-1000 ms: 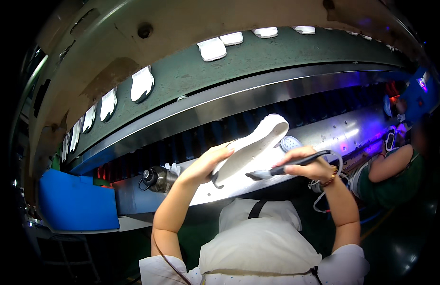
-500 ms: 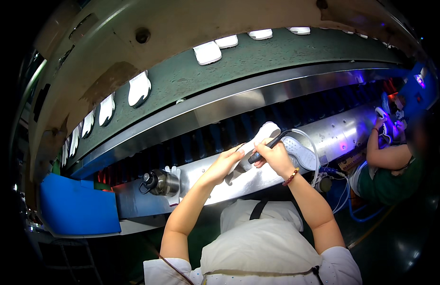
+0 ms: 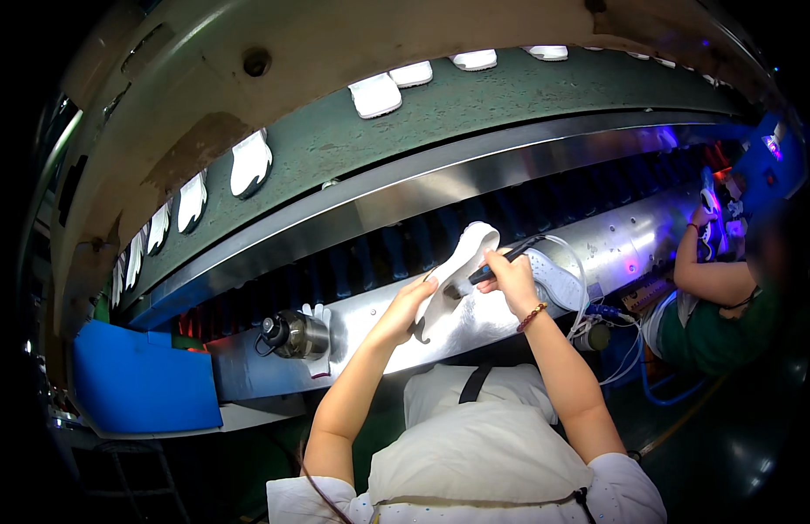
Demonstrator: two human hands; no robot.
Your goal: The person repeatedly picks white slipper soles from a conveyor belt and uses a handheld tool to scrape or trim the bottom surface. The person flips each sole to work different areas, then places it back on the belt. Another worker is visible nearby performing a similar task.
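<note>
— Grip status, head view?

— Left grip [image 3: 408, 306]: closed around the nine o'clock edge of a white sole [image 3: 458, 258]. Right grip [image 3: 512, 281]: closed in a pen-type hold on a black-handled brush [image 3: 478, 277].

— Position of the white sole?

— Raised over the metal desk [image 3: 370, 319], tilted, between both grips. Its far end points to one o'clock.

— Step in hand?

— Judged from the pose: brush work on the hollow inner face. The brush head is at that face; whether it touches, and whether it carries any liquid, cannot be told.

— Requirement for the next move?

— By judgement: a steady left hold, a light, controlled stroke with the right, and free slack in the pale hose [image 3: 576, 255], which appears to join the brush handle.

— Surroundings, referenced to the white sole?

— Three o'clock, near: a pale perforated shoe part [image 3: 555, 283] on the desk. Eight o'clock, farther off: a dark bottle [image 3: 293, 335]. Eleven o'clock, beyond the desk: a green conveyor belt [image 3: 322, 150] carrying white shoe pieces [image 3: 375, 95].
</note>
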